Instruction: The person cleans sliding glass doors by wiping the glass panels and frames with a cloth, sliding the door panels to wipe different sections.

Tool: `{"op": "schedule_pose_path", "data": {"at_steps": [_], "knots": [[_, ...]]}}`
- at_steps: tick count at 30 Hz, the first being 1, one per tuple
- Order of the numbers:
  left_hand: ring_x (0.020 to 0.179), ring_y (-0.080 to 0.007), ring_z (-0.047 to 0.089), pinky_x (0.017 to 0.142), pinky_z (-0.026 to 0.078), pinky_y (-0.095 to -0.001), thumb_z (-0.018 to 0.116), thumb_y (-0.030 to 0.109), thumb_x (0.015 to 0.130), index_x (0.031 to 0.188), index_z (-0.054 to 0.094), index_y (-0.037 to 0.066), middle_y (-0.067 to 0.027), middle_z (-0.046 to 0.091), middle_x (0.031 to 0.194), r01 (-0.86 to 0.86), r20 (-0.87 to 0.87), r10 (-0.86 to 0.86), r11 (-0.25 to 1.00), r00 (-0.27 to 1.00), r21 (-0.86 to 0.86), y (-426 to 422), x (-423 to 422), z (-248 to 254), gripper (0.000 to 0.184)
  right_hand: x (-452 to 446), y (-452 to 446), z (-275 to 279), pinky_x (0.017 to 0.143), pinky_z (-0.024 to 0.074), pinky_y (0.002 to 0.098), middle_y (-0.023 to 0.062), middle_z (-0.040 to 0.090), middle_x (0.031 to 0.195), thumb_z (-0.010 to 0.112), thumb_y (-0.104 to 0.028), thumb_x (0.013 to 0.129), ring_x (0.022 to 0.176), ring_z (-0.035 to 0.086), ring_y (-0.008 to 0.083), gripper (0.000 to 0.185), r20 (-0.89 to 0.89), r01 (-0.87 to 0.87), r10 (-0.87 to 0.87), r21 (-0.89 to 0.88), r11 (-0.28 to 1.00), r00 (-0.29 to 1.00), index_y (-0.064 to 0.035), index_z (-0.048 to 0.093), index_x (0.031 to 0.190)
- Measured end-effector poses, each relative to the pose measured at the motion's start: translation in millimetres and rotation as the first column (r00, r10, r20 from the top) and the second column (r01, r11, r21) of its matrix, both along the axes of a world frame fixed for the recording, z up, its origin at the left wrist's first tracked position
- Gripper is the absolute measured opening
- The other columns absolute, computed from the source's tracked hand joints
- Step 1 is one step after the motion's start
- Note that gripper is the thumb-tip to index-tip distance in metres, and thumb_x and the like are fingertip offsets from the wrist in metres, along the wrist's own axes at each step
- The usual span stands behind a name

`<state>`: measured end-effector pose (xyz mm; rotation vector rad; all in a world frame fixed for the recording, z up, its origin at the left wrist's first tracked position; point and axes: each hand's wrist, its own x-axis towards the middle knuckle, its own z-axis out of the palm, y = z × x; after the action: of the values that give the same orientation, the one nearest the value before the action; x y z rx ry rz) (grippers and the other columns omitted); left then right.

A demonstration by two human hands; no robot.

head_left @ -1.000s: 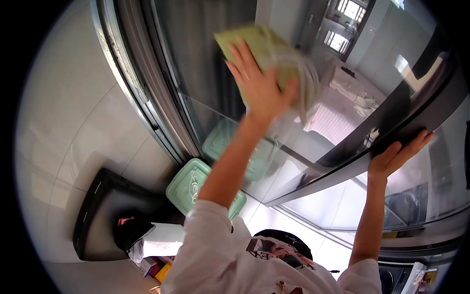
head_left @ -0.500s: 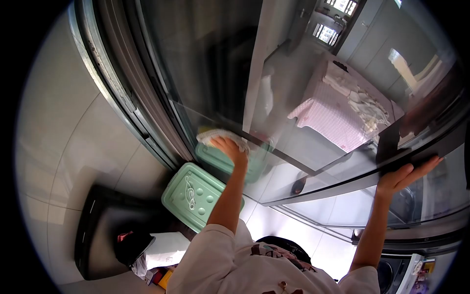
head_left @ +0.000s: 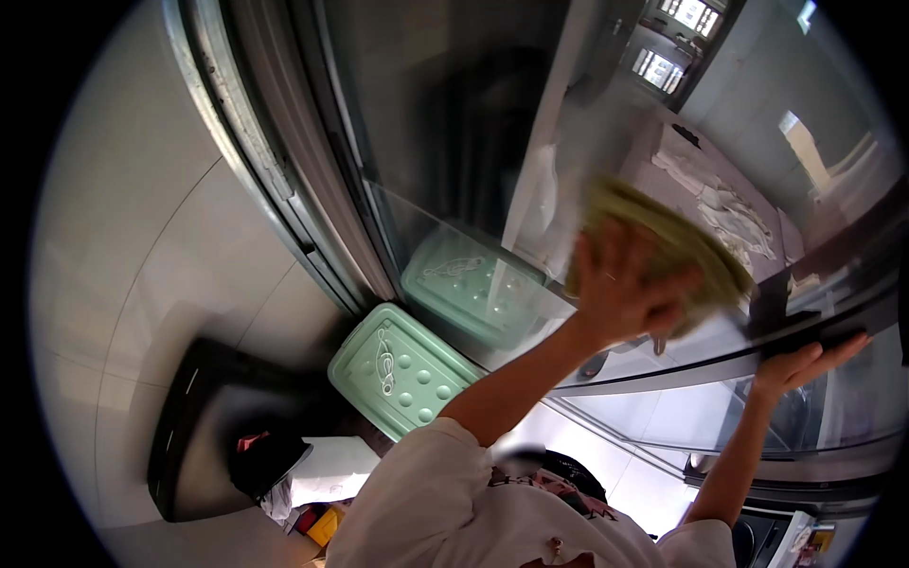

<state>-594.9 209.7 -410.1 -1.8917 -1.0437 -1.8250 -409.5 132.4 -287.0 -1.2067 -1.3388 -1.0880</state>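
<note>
My left hand (head_left: 630, 284) presses a yellow-green cloth (head_left: 696, 251) against the glass door (head_left: 445, 151), its fingers spread over the cloth and blurred by motion. The cloth covers part of the lower right of the pane. On the right, my right hand (head_left: 805, 367) rests along the door's dark frame (head_left: 843, 317), fingers stretched out, with nothing else visible in it. Through the glass show a bed with a pinkish cover (head_left: 653, 185) and crumpled white fabric (head_left: 729, 218).
Below the pane sits a green lidded box (head_left: 407, 379) with a white cable (head_left: 384, 364) on top; the glass reflects it. A black object (head_left: 199, 426) and a white bag (head_left: 331, 469) stand at lower left. A metal door track (head_left: 246, 142) runs up the tiled wall.
My left hand has swept the cloth right and upward across the glass, away from above the green box. My right hand stays on the frame. The view has shifted slightly.
</note>
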Motion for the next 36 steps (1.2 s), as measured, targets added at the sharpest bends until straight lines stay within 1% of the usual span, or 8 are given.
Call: {"op": "schedule_pose_path", "data": {"at_steps": [5,8,10,17,23,26,31,36], "knots": [[0.135,-0.0413,0.009,0.098,0.003,-0.0672,0.038,0.073,0.073,0.122,0.047,0.05,-0.0155,0.019,0.146,-0.115,-0.137,0.128,0.989,0.982,0.096,35,-51,-35,0.054,2,2,0,0.108,0.0134,0.0467,0.0232,0.011,0.145,0.024,-0.041,0.094,0.135,0.011,0.037,0.063,0.022,0.017,-0.017,0.006,1.0,1.0,-0.0007,0.014,0.141],[0.131,-0.0515,0.005,0.095,0.007,-0.0704,0.065,0.048,0.062,0.113,0.06,0.019,-0.0279,0.009,0.144,-0.147,0.013,0.149,0.986,0.989,-0.072,70,-136,-27,0.058,3,5,-1,0.108,0.0139,0.0463,0.0234,0.012,0.145,0.023,-0.039,0.094,0.135,0.011,0.037,0.061,0.051,0.006,-0.007,0.016,1.0,0.999,0.0002,0.014,0.14],[0.133,-0.0464,0.004,0.102,0.004,-0.0623,0.055,0.027,0.077,0.137,0.031,0.007,-0.0294,0.007,0.144,-0.205,0.233,0.244,0.962,0.941,-0.179,94,-183,-8,0.067,3,4,0,0.108,0.0152,0.0457,0.0234,0.012,0.145,0.022,-0.042,0.094,0.135,0.012,0.0366,0.063,0.058,0.03,-0.031,0.014,0.999,0.998,-0.0008,0.014,0.141],[0.13,-0.0341,0.02,0.106,0.019,-0.0404,0.03,0.03,0.094,0.14,0.023,0.01,-0.0182,0.016,0.144,-0.055,0.628,0.367,0.887,0.686,-0.458,125,-191,-126,0.051,10,4,-2,0.107,0.0167,0.0442,0.0245,0.015,0.144,0.023,-0.049,0.092,0.133,0.018,0.0366,0.072,0.03,0.051,-0.051,0.001,0.999,0.998,0.0042,0.014,0.139],[0.123,-0.0277,0.036,0.101,0.028,-0.0438,0.028,0.051,0.09,0.138,0.027,0.01,-0.0117,0.033,0.137,0.559,0.827,0.441,0.806,-0.349,-0.194,87,-60,-257,0.063,7,3,0,0.109,0.0119,0.0442,0.0263,0.01,0.144,0.02,-0.047,0.093,0.134,0.013,0.0386,0.069,0.086,-0.02,0.02,-0.001,1.0,0.996,0.0031,0.011,0.14],[0.12,-0.0198,0.039,0.1,0.034,-0.031,0.034,0.049,0.09,0.137,0.029,0.007,-0.011,0.03,0.139,0.373,0.936,0.352,0.872,-0.027,-0.317,36,42,-312,0.062,9,8,-1,0.109,0.0079,0.0442,0.0283,0.012,0.143,0.023,-0.035,0.095,0.135,0.011,0.0386,0.062,0.152,-0.133,0.126,0.036,0.991,0.98,0.008,0.012,0.138],[0.122,-0.0209,0.035,0.103,0.029,-0.0329,0.032,0.049,0.091,0.137,0.026,0.006,-0.0119,0.026,0.14,0.664,0.58,0.367,0.589,-0.727,0.46,-48,108,-110,0.064,13,4,0,0.108,0.0076,0.0445,0.0262,0.009,0.144,0.024,-0.036,0.095,0.135,0.008,0.0369,0.063,0.166,-0.113,0.114,-0.016,0.993,0.979,0.0086,0.01,0.138],[0.128,-0.0258,0.024,0.105,0.021,-0.0385,0.033,0.049,0.092,0.137,0.024,0.006,-0.0141,0.021,0.142,0.761,0.803,0.376,0.633,-0.463,0.143,-65,143,-66,0.063,13,7,0,0.107,0.0057,0.0471,0.0346,0.009,0.141,0.029,-0.03,0.095,0.133,0.009,0.0443,0.059,0.183,-0.274,0.265,0.028,0.961,0.947,0.0098,0.015,0.137]]}}
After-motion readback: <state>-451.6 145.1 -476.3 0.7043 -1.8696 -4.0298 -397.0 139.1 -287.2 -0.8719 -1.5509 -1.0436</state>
